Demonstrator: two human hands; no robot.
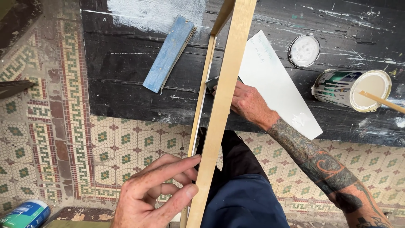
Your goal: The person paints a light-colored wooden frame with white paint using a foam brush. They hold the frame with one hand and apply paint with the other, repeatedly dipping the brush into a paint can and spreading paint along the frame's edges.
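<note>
Fingers of the left hand (154, 192) pinch the near end of a pale wooden frame (223, 97), steadying it on edge, one end propped on the black desk (126, 84). Frame: bare light wood, thin double rails, unpainted. Right hand (249, 103), closed on a small dark scraper (211, 83), works against its inner rail. Beyond: blue sanding block (168, 52), white card (274, 80), tipped paint can (352, 88), its lid (304, 50).
</note>
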